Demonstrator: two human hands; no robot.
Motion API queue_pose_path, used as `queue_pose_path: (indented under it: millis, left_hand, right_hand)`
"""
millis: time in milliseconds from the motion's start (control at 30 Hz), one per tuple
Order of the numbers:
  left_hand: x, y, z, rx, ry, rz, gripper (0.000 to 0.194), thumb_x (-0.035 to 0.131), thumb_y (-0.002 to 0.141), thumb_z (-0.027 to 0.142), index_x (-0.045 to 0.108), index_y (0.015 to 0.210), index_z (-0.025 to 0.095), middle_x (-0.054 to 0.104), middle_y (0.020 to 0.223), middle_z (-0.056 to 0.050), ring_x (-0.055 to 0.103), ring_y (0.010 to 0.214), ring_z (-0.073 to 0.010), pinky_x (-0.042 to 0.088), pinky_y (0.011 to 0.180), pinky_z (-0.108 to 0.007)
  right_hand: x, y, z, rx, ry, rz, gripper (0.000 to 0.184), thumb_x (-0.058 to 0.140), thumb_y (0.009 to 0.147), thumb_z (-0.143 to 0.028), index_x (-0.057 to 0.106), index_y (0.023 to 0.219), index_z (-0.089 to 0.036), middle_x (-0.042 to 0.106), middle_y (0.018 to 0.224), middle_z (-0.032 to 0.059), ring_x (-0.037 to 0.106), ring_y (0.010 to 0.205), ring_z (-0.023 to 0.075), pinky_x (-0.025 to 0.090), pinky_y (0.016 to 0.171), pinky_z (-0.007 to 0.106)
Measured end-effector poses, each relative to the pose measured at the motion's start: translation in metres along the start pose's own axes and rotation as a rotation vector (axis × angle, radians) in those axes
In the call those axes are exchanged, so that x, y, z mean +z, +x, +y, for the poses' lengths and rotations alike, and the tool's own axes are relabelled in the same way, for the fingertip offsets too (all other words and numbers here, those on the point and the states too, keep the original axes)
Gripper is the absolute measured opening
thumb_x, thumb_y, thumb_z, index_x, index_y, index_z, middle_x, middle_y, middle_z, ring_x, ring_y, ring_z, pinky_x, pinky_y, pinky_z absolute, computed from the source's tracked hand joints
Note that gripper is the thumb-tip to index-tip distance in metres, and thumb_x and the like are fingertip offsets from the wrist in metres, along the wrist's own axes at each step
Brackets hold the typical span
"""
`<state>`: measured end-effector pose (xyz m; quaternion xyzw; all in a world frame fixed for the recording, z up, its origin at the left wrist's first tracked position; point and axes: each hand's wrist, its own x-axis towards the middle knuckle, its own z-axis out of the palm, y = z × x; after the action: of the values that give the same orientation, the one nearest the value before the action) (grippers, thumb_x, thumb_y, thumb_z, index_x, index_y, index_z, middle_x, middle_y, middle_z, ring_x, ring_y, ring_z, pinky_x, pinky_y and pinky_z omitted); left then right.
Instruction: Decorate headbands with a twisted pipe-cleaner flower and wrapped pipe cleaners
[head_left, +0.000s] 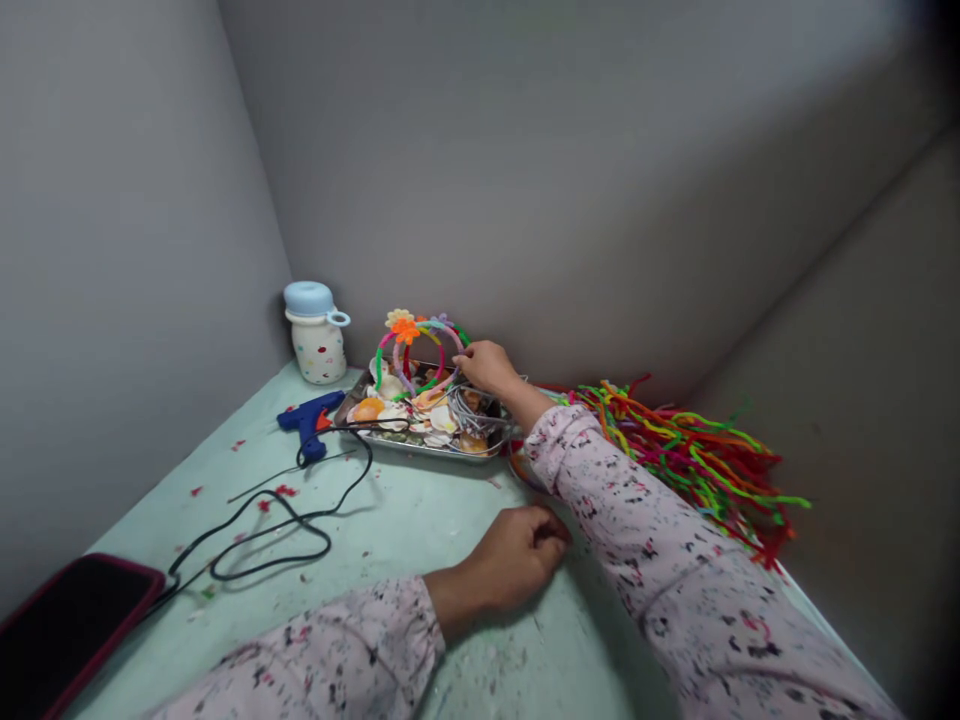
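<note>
My right hand point(486, 366) reaches over a metal tray point(420, 446) at the far corner, its fingers closed on a hoop wrapped in coloured pipe cleaners point(422, 350) with an orange flower on top. The tray holds shells, small decorations and a bundle of grey wire. My left hand point(517, 555) rests on the pale green table point(390, 540) nearer to me, fingers curled into a loose fist; whether anything is inside it is hidden. Both arms wear pink speckled sleeves.
A blue glue gun point(309, 418) lies left of the tray, its black cord point(277, 520) looping toward me. A white speckled jar with a blue lid point(316, 335) stands in the corner. A heap of coloured pipe cleaners point(690, 450) lies right. A dark phone point(67, 625) sits near left.
</note>
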<state>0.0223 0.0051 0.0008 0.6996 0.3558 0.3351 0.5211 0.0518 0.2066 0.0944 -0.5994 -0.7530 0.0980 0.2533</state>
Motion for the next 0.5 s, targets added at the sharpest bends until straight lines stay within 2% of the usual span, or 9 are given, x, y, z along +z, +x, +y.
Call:
queue_pose_path:
  millis: [133, 233, 367, 500]
  left_hand:
    - [0.001, 0.000, -0.003, 0.001, -0.022, -0.002, 0.017, 0.049, 0.076, 0.019, 0.065, 0.080, 0.014, 0.058, 0.067, -0.001, 0.049, 0.063, -0.0127, 0.035, 0.058, -0.023]
    - [0.002, 0.000, -0.005, -0.007, -0.069, -0.004, 0.016, 0.050, 0.077, 0.021, 0.065, 0.081, 0.015, 0.058, 0.067, -0.001, 0.049, 0.062, -0.0124, 0.035, 0.058, -0.023]
    - [0.003, 0.000, -0.006, -0.036, -0.135, 0.003, 0.014, 0.051, 0.079, 0.023, 0.063, 0.080, 0.015, 0.055, 0.065, 0.000, 0.049, 0.058, -0.0113, 0.035, 0.055, -0.023]
    - [0.004, 0.001, -0.006, -0.067, -0.250, 0.022, 0.011, 0.053, 0.079, 0.023, 0.060, 0.082, 0.015, 0.051, 0.061, 0.002, 0.047, 0.052, -0.0096, 0.036, 0.052, -0.022]
  right_hand:
    - [-0.025, -0.016, 0.009, -0.043, 0.001, 0.061, 0.025, 0.054, 0.083, -0.033, 0.072, 0.088, -0.016, 0.072, 0.090, 0.0099, 0.063, 0.083, 0.0201, 0.042, 0.074, 0.028]
    - [-0.049, -0.044, 0.030, -0.046, 0.046, 0.157, 0.025, 0.051, 0.084, -0.032, 0.070, 0.090, -0.017, 0.071, 0.089, 0.0062, 0.061, 0.080, 0.0163, 0.042, 0.073, 0.026]
    - [-0.068, -0.107, 0.065, -0.010, 0.155, 0.292, 0.027, 0.047, 0.086, -0.034, 0.068, 0.089, -0.017, 0.070, 0.085, 0.0043, 0.061, 0.076, 0.0160, 0.043, 0.070, 0.026]
    - [-0.059, -0.177, 0.087, -0.054, 0.163, 0.257, 0.027, 0.046, 0.089, -0.036, 0.066, 0.089, -0.019, 0.068, 0.085, 0.0049, 0.060, 0.077, 0.0174, 0.044, 0.072, 0.029]
